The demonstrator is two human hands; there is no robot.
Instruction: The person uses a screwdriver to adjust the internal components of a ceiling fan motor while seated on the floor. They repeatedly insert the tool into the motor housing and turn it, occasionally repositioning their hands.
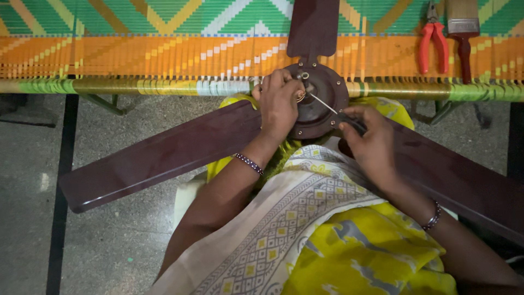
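Observation:
A dark maroon ceiling fan lies across my lap, its round motor hub resting against the edge of a woven cot. One blade reaches left, one points away over the cot, and one runs right. My left hand lies on the hub's left side, fingers curled at the centre shaft. My right hand grips a screwdriver by its dark handle, the thin metal shaft slanting up-left toward the hub's centre.
A woven cot with orange, green and yellow strips spans the top. On it at the right lie red-handled pliers and a paintbrush. Grey speckled floor with a black stripe lies at the left. Yellow patterned cloth covers my lap.

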